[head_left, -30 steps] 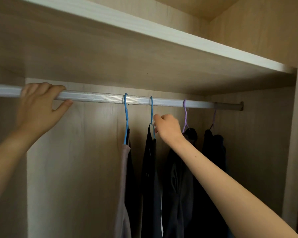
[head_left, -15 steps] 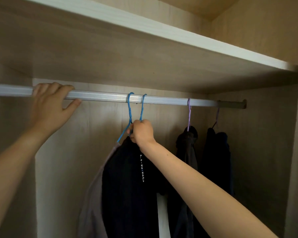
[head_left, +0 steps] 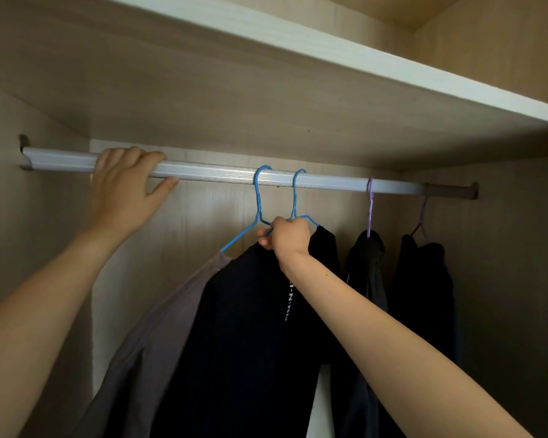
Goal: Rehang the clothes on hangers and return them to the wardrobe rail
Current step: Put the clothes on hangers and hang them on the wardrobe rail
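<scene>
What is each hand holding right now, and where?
Left hand grips the wardrobe rail; right hand pinches the blue hangers at their shoulders.

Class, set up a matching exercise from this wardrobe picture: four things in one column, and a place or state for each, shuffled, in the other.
Things:
1. left hand
2. right hand
3. grey garment
4. purple hanger

Places or states:
A. hangs leftmost of the clothes
B. grips the wardrobe rail
C. hooked on the rail, right of both blue hangers
D. grips a blue hanger

Pairs: 1-B, 2-D, 3-A, 4-C
</scene>
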The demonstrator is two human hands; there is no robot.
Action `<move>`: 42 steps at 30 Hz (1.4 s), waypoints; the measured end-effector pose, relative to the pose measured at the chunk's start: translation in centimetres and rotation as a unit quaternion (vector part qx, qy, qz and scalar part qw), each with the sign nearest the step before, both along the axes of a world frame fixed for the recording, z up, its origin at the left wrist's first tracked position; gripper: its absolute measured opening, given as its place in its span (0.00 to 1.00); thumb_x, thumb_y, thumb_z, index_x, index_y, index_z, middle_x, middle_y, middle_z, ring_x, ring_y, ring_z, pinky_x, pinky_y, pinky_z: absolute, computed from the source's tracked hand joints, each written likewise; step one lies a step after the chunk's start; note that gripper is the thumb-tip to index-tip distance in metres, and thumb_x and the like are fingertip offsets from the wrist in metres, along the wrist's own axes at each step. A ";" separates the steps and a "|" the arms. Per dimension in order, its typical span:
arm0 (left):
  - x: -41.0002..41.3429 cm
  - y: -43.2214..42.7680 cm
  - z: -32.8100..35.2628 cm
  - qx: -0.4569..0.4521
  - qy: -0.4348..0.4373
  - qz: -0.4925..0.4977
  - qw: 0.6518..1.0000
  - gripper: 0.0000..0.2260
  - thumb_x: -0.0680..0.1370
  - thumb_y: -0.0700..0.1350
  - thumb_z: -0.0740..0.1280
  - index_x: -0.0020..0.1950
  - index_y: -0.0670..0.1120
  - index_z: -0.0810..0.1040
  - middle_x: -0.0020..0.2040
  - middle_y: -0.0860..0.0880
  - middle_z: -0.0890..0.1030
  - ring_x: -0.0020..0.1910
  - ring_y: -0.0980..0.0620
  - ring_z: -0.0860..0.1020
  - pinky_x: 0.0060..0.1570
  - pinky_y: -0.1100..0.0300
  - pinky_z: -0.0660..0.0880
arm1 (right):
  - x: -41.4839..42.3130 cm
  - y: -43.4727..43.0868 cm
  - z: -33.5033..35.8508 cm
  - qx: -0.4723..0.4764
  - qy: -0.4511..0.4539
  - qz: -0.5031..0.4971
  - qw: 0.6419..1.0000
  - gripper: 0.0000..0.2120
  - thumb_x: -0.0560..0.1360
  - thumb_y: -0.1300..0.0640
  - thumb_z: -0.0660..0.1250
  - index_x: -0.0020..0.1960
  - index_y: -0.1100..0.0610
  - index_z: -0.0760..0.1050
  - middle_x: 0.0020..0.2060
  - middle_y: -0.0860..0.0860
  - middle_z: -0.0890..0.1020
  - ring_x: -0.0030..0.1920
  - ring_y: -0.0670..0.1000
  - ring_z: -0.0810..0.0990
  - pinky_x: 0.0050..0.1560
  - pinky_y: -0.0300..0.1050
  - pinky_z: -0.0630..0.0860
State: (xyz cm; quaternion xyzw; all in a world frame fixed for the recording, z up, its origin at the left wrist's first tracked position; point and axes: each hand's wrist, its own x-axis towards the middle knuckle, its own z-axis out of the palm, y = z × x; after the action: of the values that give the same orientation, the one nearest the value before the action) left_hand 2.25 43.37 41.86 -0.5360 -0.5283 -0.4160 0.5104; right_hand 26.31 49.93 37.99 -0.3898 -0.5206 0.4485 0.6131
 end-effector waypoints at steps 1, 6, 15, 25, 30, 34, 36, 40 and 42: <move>0.0 0.0 0.0 0.001 0.002 0.000 1.000 0.21 0.76 0.58 0.62 0.58 0.44 0.79 0.48 0.41 0.79 0.50 0.38 0.74 0.57 0.48 0.65 | 0.1 0.3 0.0 0.000 -0.008 -0.013 1.000 0.09 0.79 0.65 0.52 0.49 0.65 0.71 0.27 0.55 0.79 0.18 0.48 0.72 0.27 0.39 0.74; -0.2 -0.1 0.1 -0.008 0.003 0.003 1.000 0.21 0.76 0.59 0.61 0.58 0.44 0.79 0.49 0.41 0.79 0.50 0.38 0.73 0.57 0.48 0.64 | 2.1 0.7 -0.3 0.049 -0.152 -0.060 0.985 0.11 0.78 0.61 0.55 0.39 0.63 0.72 0.29 0.56 0.80 0.21 0.48 0.76 0.32 0.40 0.78; 0.1 -0.2 0.2 -0.026 0.002 0.007 1.000 0.21 0.76 0.58 0.61 0.58 0.44 0.79 0.49 0.42 0.80 0.50 0.38 0.75 0.57 0.49 0.65 | -0.6 -3.7 1.7 0.183 -0.359 -0.089 0.911 0.15 0.75 0.59 0.60 0.31 0.61 0.65 0.27 0.54 0.74 0.34 0.57 0.76 0.36 0.46 0.71; -1.0 -1.6 1.1 -0.087 0.025 -0.014 0.996 0.18 0.77 0.51 0.59 0.62 0.44 0.78 0.52 0.43 0.81 0.52 0.38 0.76 0.56 0.49 0.66 | -1.3 -4.1 1.5 0.089 -0.413 -0.077 0.903 0.12 0.74 0.62 0.61 0.33 0.58 0.63 0.38 0.55 0.75 0.42 0.57 0.76 0.38 0.45 0.73; -1.0 -1.4 1.4 -0.087 0.003 -0.030 0.996 0.20 0.76 0.52 0.60 0.60 0.43 0.80 0.51 0.41 0.82 0.50 0.37 0.78 0.54 0.47 0.69 | -2.3 -5.0 1.8 0.011 -0.276 0.015 0.961 0.10 0.73 0.70 0.58 0.34 0.62 0.65 0.15 0.52 0.74 0.15 0.48 0.73 0.18 0.37 0.72; -0.8 -1.5 1.5 -0.090 -0.008 -0.041 0.995 0.20 0.75 0.52 0.61 0.60 0.43 0.81 0.51 0.41 0.82 0.50 0.37 0.78 0.54 0.47 0.70 | -4.1 -5.5 1.3 0.024 -0.208 0.076 0.975 0.03 0.76 0.64 0.63 0.46 0.64 0.73 0.33 0.55 0.78 0.35 0.53 0.81 0.37 0.41 0.80; -0.7 -1.7 1.6 -0.095 -0.018 -0.047 0.994 0.19 0.75 0.52 0.62 0.61 0.43 0.81 0.51 0.41 0.82 0.51 0.37 0.78 0.55 0.48 0.69 | -4.7 -6.4 1.5 0.038 -0.256 0.070 0.963 0.15 0.79 0.54 0.60 0.57 0.63 0.77 0.40 0.55 0.79 0.49 0.56 0.81 0.48 0.40 0.77; -0.9 -1.9 1.8 -0.113 -0.024 -0.055 0.992 0.20 0.75 0.51 0.62 0.62 0.43 0.80 0.53 0.42 0.83 0.53 0.38 0.78 0.56 0.49 0.70 | -6.7 -7.1 1.5 0.050 -0.265 0.101 0.958 0.16 0.78 0.56 0.63 0.62 0.64 0.76 0.45 0.55 0.76 0.54 0.56 0.79 0.57 0.41 0.76; -0.9 -2.1 1.8 -0.119 -0.027 -0.061 0.991 0.19 0.75 0.50 0.63 0.62 0.43 0.80 0.54 0.41 0.83 0.54 0.38 0.78 0.57 0.49 0.69 | -7.9 -7.1 1.2 0.025 -0.203 0.140 0.969 0.13 0.77 0.65 0.63 0.61 0.68 0.73 0.40 0.54 0.75 0.44 0.54 0.79 0.53 0.44 0.81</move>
State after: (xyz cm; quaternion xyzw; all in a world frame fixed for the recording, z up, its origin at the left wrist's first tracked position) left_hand 1.32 41.29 43.69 -0.6126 -0.5540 -0.3948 0.4026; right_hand 18.37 42.81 39.15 -0.3804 -0.6943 0.4284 0.4356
